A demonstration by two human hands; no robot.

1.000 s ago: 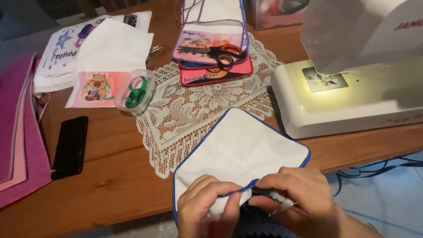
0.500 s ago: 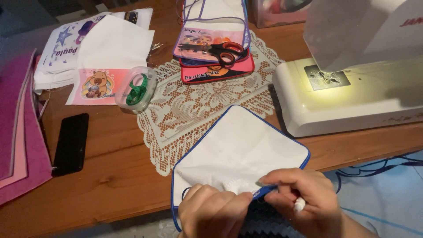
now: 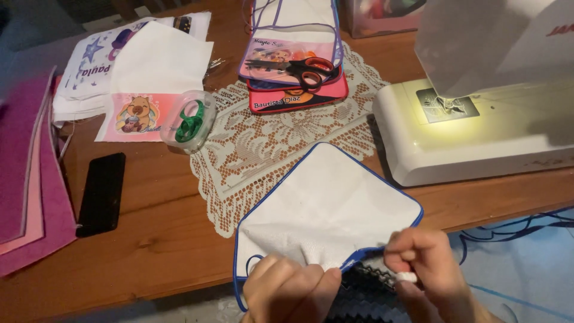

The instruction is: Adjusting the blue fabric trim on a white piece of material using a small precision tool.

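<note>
A white cloth piece with blue edge binding (image 3: 326, 206) lies at the near edge of the wooden table (image 3: 149, 239), partly over a lace doily (image 3: 269, 143). My left hand (image 3: 293, 290) pinches the cloth's near edge, where the white fabric puckers. My right hand (image 3: 424, 263) grips the blue binding at the same edge, fingers curled, with a small white object showing at the fingertips. Below both hands lies dark zigzag-patterned fabric (image 3: 365, 296).
A white sewing machine (image 3: 478, 128) with its lamp on stands at the right. Scissors with orange-black handles (image 3: 296, 66) rest on stacked printed cloths. A clear tape dispenser with green tape (image 3: 190, 119), a black phone (image 3: 101, 191), pink felt sheets (image 3: 27, 173) and printed fabrics (image 3: 137, 66) lie left.
My hands have slid down toward the near edge of the cloth. The right hand moved right along the binding and the cloth's near edge is now lifted and puckered.
</note>
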